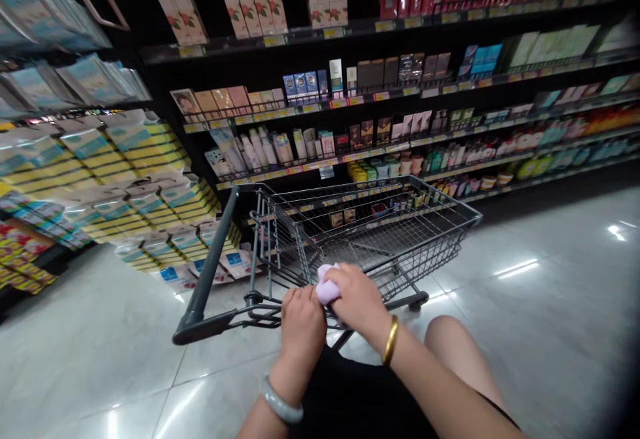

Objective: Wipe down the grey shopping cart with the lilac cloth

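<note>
A grey wire shopping cart stands sideways in front of me, its handle bar to the left. My left hand, with a pale bangle at the wrist, is closed at the cart's near side, its fingers curled over the frame. Just right of it, my right hand is closed around a crumpled lilac cloth at the near rim. A gold bangle circles the right wrist. The two hands almost touch, and the cloth's lower part is hidden by the fingers.
Behind the cart run black shelves of boxed and bottled goods. Stacked yellow-and-white packs stand at the left, near the handle. Grey shiny floor extends to the right. My bent knee is beside the cart.
</note>
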The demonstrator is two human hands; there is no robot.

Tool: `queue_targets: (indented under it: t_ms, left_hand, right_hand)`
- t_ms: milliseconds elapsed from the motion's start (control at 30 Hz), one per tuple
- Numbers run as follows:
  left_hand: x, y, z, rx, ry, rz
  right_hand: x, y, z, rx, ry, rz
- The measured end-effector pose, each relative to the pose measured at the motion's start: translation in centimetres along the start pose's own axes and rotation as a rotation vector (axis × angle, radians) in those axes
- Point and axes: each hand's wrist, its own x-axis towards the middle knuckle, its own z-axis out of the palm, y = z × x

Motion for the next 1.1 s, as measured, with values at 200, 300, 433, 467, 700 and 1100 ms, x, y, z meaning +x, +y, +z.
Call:
queue_targets:
  t_ms: [200, 300, 433, 467, 700, 1100]
  left_hand:
    - [-0.8, 0.1, -0.3, -0.020, 0.034, 0.047]
    - [-1.8, 0.4, 0.0, -0.054, 0.073, 0.108]
    - [-3.2, 1.0, 0.1, -0.124, 0.127, 0.194]
    - [-3.5, 1.1, 0.0, -0.137, 0.127, 0.204]
    - [-5.6, 1.2, -2.2, -0.303, 0.123, 0.287]
    - [-10.1, -0.4, -5.0, -0.482, 0.072, 0.259]
  right_hand:
    - [-0.5, 0.4, -0.1, 0.045, -0.071, 0.054]
    - [-0.7, 1.4, -0.8, 0.032, -0.068, 0.056]
    - [-1.5, 2.4, -1.3, -0.008, -0.032, 0.088]
    - [-1.7, 2.7, -1.4, -0.012, -0.020, 0.098]
    - [-2.5, 5.6, -3.4, -0.061, 0.020, 0.176]
    - [-5.1, -2.2, -1.4, -0.022, -0.078, 0.033]
